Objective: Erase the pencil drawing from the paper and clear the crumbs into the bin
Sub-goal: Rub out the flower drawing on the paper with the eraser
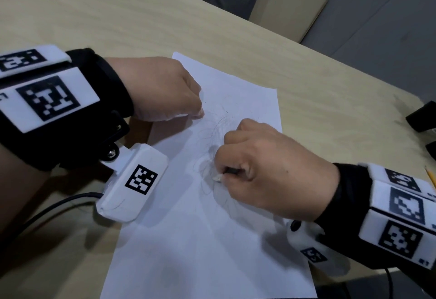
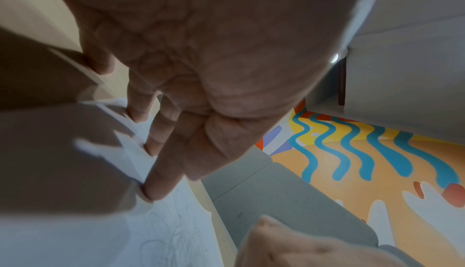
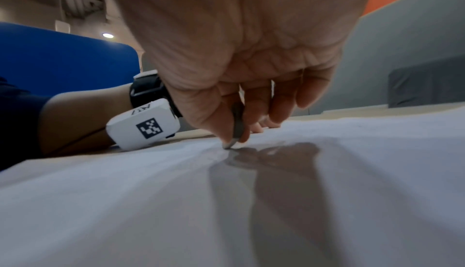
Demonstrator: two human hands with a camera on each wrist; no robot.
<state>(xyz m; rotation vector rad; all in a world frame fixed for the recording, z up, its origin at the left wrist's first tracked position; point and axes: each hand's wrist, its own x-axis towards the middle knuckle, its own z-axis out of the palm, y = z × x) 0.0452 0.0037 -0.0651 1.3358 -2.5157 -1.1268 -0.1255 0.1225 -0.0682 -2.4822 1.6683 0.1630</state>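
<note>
Your right hand [image 1: 266,169] pinches a thin eraser [image 1: 218,177] between thumb and curled fingers [image 3: 254,112], its pale tip touching the paper [image 1: 200,239] right in the tangle of pencil lines [image 1: 212,133]. Your left hand [image 1: 165,88] sits at about ten o'clock from the eraser, its straight fingertips [image 2: 153,189] pressing the sheet flat against the desk [image 1: 118,15]. The paper lies slantwise on the desk in front of you, and the drawing sits in its upper middle

To do this step well, keep that left hand close to the stroke; the sheet looks thin, and a push away from the anchor would likely buckle or crease it. Rub in short strokes that run away from the left fingertips, toward four o'clock, so that you pull the paper taut instead of bunching it. Press lightly, since the tip is narrow and could gouge or tear the surface if you lean hard

Faint loops show toward twelve o'clock of the eraser and below it toward six, so by my reading much of the drawing is left. Work one patch clean before shifting the holding hand. A few dark specks lie toward one o'clock on the sheet; leave them on the paper for now so they can be gathered together later. No bin is in view
</note>
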